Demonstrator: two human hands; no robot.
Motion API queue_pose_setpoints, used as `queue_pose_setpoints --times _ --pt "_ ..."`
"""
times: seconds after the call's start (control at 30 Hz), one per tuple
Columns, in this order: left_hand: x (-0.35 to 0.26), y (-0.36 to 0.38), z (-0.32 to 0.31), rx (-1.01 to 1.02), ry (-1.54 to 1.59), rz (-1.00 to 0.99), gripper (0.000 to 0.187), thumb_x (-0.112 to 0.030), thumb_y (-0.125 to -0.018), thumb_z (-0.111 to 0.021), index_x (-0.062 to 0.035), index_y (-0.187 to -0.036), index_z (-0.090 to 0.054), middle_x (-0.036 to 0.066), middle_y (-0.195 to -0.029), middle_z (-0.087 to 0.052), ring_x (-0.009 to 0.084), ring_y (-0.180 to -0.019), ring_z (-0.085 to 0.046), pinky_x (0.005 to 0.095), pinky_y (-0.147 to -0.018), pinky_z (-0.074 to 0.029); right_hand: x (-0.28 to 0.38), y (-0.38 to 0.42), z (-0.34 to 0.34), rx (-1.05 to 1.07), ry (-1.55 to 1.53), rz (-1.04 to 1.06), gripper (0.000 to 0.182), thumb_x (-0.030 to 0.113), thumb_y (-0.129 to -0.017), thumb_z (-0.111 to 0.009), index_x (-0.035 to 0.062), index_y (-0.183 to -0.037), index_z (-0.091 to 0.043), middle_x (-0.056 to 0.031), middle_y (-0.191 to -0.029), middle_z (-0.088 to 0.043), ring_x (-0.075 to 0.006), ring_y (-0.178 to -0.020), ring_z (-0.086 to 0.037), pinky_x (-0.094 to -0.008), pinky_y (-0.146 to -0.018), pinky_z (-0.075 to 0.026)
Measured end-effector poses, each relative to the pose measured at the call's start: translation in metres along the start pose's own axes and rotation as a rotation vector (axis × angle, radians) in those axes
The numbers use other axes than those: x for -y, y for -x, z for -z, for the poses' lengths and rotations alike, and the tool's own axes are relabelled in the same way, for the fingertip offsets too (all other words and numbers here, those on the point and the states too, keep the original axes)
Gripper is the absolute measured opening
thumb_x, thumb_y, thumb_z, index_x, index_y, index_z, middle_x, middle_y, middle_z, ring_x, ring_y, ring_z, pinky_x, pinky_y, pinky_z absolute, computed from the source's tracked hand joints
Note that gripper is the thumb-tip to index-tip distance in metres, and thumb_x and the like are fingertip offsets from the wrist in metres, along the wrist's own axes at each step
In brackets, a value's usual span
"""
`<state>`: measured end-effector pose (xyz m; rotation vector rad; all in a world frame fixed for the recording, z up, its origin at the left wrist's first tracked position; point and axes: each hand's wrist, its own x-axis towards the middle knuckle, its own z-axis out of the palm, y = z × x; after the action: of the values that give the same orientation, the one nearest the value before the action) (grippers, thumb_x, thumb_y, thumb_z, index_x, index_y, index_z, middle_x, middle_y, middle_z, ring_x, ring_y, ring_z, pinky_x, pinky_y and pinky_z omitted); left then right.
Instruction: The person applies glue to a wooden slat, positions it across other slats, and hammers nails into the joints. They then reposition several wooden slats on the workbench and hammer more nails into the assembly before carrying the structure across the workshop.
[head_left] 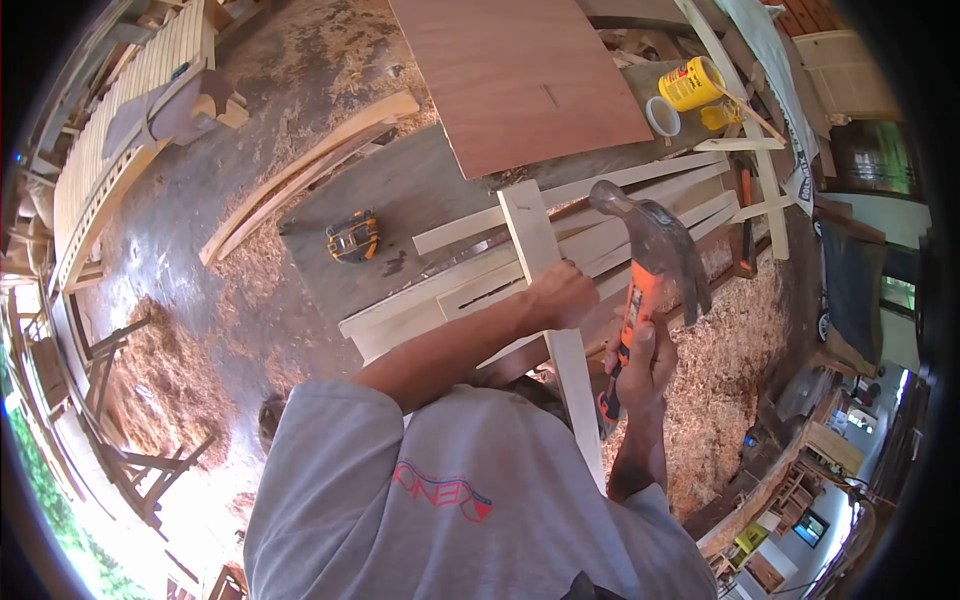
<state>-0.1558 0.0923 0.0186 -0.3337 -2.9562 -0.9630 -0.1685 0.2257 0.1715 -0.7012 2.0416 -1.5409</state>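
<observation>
Wood shavings (740, 385) lie scattered over the workshop floor (240, 120), which is dark and, towards nine o'clock, shiny with light. Just off the middle of the view, towards three o'clock, is a claw hammer (642, 285) with an orange-and-black handle. Its head points up to twelve and its claw curves down towards five. The right hand (645, 365) has its fingers wrapped round the lower handle. At the hammer's nine o'clock, the left hand (560, 295) is curled into a fist over a pale wooden strip (530, 235); whether anything is pinched inside it I cannot tell. That strip runs from about eleven down to six, crossing several pale wooden slats (660, 195). At the hammer's seven, partly hidden, is another orange-and-black object (608, 405).

Farther out, a yellow-and-black tape measure (353, 237) rests at nine on a grey board (400, 195). A brown plywood sheet (530, 90) covers part of that board towards eleven. Near twelve are a yellow tub (690, 83) and, just beside it, a white ring-shaped piece (662, 116). Curved timbers (310, 170) lie between nine and ten, with a slatted wooden piece (130, 150) beyond them. A shavings heap (165, 395) sits between eight and nine.
</observation>
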Motion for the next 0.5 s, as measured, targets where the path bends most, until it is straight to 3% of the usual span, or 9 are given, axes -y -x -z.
queue_pose_setpoints --times 0.27,0.5 --pt "0.001 -0.001 -0.009 -0.033 0.033 0.011 0.023 -0.024 -0.077 -0.064 -0.0056 -0.063 -0.066 0.017 -0.065 -0.065 0.0345 -0.065 -0.066 0.0433 -0.07 -0.051 -0.008 0.002 -0.003 0.039 -0.03 -0.16 0.038 0.033 -0.107 -0.038 -0.0013 -0.111 -0.055 -0.0012 -0.07 -0.051 -0.005 -0.051 -0.044 -0.0205 -0.047 -0.035" --pt "0.001 0.002 -0.003 -0.1 0.034 -0.001 0.024 -0.026 -0.076 -0.065 -0.0073 -0.061 -0.063 0.014 -0.068 -0.065 0.0332 -0.07 -0.064 0.0425 -0.074 -0.049 -0.007 -0.001 -0.004 0.046 -0.059 -0.12 0.038 0.033 -0.107 -0.038 -0.0011 -0.111 -0.055 -0.0009 -0.069 -0.05 -0.0048 -0.051 -0.042 -0.0207 -0.047 -0.034"
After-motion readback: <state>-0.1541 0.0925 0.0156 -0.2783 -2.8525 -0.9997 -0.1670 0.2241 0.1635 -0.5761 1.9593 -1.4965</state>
